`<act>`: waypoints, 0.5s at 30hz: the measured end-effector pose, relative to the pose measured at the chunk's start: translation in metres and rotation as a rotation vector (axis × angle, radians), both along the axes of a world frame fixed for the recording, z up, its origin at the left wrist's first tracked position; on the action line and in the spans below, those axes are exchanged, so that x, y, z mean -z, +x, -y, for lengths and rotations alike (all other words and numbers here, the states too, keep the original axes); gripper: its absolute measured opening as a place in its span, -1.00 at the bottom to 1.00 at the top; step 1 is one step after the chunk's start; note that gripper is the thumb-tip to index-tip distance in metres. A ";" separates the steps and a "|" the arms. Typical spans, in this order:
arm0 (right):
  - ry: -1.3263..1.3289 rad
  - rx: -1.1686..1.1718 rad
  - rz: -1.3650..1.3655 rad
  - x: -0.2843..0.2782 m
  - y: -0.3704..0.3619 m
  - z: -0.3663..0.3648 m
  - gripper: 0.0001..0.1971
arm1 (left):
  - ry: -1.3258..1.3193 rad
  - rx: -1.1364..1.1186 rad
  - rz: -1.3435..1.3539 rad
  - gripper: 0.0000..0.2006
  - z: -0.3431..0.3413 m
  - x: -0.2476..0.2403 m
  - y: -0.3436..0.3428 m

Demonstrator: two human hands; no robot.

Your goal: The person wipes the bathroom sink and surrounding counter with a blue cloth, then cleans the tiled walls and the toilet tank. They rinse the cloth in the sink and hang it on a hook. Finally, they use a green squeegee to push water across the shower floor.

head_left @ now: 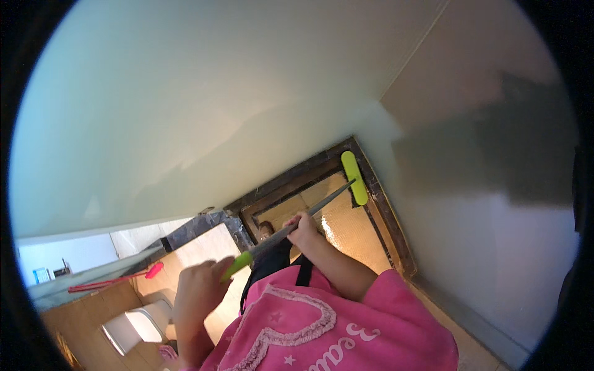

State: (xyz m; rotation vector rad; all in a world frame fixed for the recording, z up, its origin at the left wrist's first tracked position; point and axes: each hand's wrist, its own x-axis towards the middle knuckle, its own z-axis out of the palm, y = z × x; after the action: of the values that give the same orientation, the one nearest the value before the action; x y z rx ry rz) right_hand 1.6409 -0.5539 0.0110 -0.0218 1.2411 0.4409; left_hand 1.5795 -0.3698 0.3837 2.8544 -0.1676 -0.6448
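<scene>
- Lime-green, oblong-headed, mop-like tool with a grey pole (323,204): its head is set over the dark stone floor border (284,180), near a corner.
- Its green end is clasped by the left hand (201,287), fingers curled.
- Its pole is clamped by the right hand's (303,231) fingers, nearer the border.

Grey-poled broom (272,242) slants, green head (350,166) down near the corner (351,143).

Toward seven o'clock, the left hand (201,287) is gripping the lime-green end of a long-handled broom (327,201); just below centre, at six o'clock, the right hand (302,232) is wrapping around its grey shaft. The broom's lime-green head (351,167) is lying toward three o'clock, beside a dark floor border (377,201). Toward five o'clock, tan flooring (352,230) is glinting.
</scene>
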 end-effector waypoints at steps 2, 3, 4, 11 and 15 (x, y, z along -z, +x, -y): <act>-0.053 -0.025 -0.013 0.045 0.012 0.014 -0.83 | -0.013 -0.040 -0.037 -0.63 0.005 0.045 0.006; -0.085 -0.073 -0.022 0.065 0.014 0.013 -0.85 | -0.005 -0.088 -0.070 -0.62 0.008 0.067 0.007; -0.125 -0.102 -0.029 0.087 0.019 0.018 -0.86 | -0.008 -0.119 -0.084 -0.62 0.010 0.086 0.011; -0.342 -0.580 -0.152 0.135 -0.044 -0.024 -0.93 | -0.035 -0.390 -0.159 -0.62 -0.005 0.101 -0.079; -0.500 -0.757 -0.195 0.152 -0.111 -0.043 -0.90 | -0.063 -0.592 -0.245 -0.56 -0.014 0.105 -0.149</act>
State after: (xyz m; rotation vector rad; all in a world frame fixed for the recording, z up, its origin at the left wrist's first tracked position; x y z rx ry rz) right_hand 1.5296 -0.5111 -0.1415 -0.9154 1.4885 0.7820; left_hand 1.4301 -0.3556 0.2787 2.5316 0.6535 -0.8155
